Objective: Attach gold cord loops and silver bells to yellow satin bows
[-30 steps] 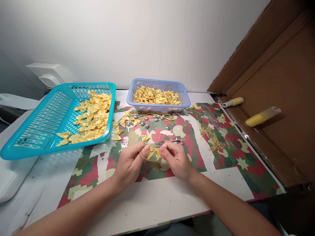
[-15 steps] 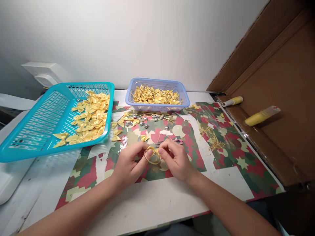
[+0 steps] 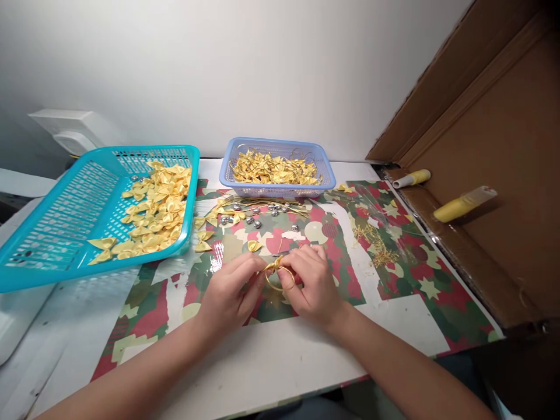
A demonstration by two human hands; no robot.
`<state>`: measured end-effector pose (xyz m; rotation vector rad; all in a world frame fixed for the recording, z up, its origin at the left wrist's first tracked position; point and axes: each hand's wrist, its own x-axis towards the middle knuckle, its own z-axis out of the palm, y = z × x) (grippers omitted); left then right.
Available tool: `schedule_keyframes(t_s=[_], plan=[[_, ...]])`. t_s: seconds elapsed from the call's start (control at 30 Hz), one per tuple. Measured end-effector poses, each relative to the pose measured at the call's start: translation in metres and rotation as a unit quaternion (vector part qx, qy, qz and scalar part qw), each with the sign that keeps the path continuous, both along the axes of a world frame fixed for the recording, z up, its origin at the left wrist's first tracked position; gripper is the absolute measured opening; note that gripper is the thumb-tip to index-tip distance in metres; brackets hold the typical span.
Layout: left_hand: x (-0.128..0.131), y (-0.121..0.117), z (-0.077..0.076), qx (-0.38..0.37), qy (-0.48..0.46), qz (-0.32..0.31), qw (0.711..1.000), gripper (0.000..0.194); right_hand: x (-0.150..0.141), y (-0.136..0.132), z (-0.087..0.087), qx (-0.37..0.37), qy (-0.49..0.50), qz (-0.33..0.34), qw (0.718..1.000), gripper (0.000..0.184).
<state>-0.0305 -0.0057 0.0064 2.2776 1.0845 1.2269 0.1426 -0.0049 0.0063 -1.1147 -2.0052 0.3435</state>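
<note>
Between my two hands is a yellow ribbon bow (image 3: 275,264) with a loop of gold cord (image 3: 280,288) hanging toward me. My left hand (image 3: 230,291) pinches it from the left with thumb and forefinger. From the other side my right hand (image 3: 312,286) grips the bow and cord, its fingers partly covering them. Just beyond lies a loose yellow bow (image 3: 254,246) on the patterned sheet. A small tool with a pink handle seen earlier is now mostly covered by my right hand.
A turquoise basket (image 3: 26,274) with many yellow bows stands at left. Behind, a lilac basket (image 3: 277,189) holds corded bows. Silver bells (image 3: 257,224) and gold cords (image 3: 289,205) lie before it. Cord scraps (image 3: 385,256) lie right, near a cardboard wall (image 3: 490,175) with two yellow-white tubes.
The cord loop has swung from my left thumb toward the right, between both thumbs. My right hand has turned over the bow, and the bow is now more bunched up.
</note>
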Motion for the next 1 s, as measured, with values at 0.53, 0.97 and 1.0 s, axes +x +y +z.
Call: schedule_keyframes(t_s=[0.53,0.97,1.0], plan=[[0.0032,-0.0004,0.0032,-0.309,-0.157,-0.017,0.938,0.021,0.0013,0.0055,0.002,-0.072,0.139,0.043,0.987,0.021],[-0.0008,0.0051,0.0032,-0.378,-0.216,-0.019,0.9,0.027,0.0056,0.0074,0.0029,-0.023,0.052,0.056,0.997,0.021],[-0.0004,0.0046,0.0034,-0.369,-0.215,-0.012,0.904,0.026,0.0056,0.0072,0.0026,0.003,0.034,0.051,0.998,0.021]])
